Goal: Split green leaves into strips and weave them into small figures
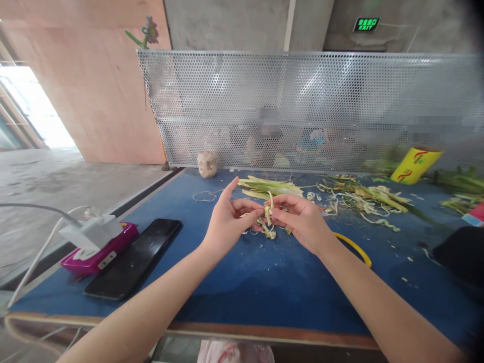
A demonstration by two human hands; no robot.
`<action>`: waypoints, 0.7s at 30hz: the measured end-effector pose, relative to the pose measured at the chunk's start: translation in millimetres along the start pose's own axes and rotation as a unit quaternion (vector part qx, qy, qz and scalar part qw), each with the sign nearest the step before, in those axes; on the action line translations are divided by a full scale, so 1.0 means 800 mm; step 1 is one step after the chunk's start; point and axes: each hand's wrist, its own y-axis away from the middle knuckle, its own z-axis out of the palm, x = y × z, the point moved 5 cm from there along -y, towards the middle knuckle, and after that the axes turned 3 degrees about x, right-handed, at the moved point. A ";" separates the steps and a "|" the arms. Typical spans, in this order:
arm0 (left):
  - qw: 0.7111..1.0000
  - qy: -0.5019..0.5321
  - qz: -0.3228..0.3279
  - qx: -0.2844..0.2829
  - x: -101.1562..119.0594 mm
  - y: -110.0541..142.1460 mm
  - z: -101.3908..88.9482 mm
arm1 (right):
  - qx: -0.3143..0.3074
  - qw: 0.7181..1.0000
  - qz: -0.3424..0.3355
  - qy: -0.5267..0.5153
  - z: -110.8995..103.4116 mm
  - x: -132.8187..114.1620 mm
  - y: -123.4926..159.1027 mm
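Over the middle of the blue table, my left hand and my right hand meet. Between their pinched fingertips is a pale yellow-green plant strip, its upper end sticking up. My left index finger points up, away from the pinch. Curled pale scraps show just below the fingers; whether they hang from the strip or lie on the table, I cannot tell. Behind my hands lie long flat green stalks. Close to my right wrist is a curved yellow handle-like piece, partly hidden by my forearm.
At left, a black phone lies beside a magenta power strip with a white charger. A pale lump stands near the perforated metal screen. Peelings and a yellow roll are at right.
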 end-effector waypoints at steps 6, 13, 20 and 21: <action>0.998 -0.045 0.014 -0.039 -0.001 0.004 0.006 | -0.005 0.995 -0.022 0.095 -0.003 0.004 -0.001; 0.992 -0.109 0.046 -0.039 -0.010 0.002 0.004 | 0.012 0.988 -0.042 0.149 -0.002 0.004 -0.003; 0.987 -0.149 0.053 0.003 -0.002 -0.007 -0.008 | 0.017 0.989 -0.021 0.143 -0.006 0.010 -0.005; 0.988 -0.143 0.056 0.004 -0.001 -0.008 -0.008 | 0.016 0.990 -0.020 0.140 -0.006 0.010 -0.005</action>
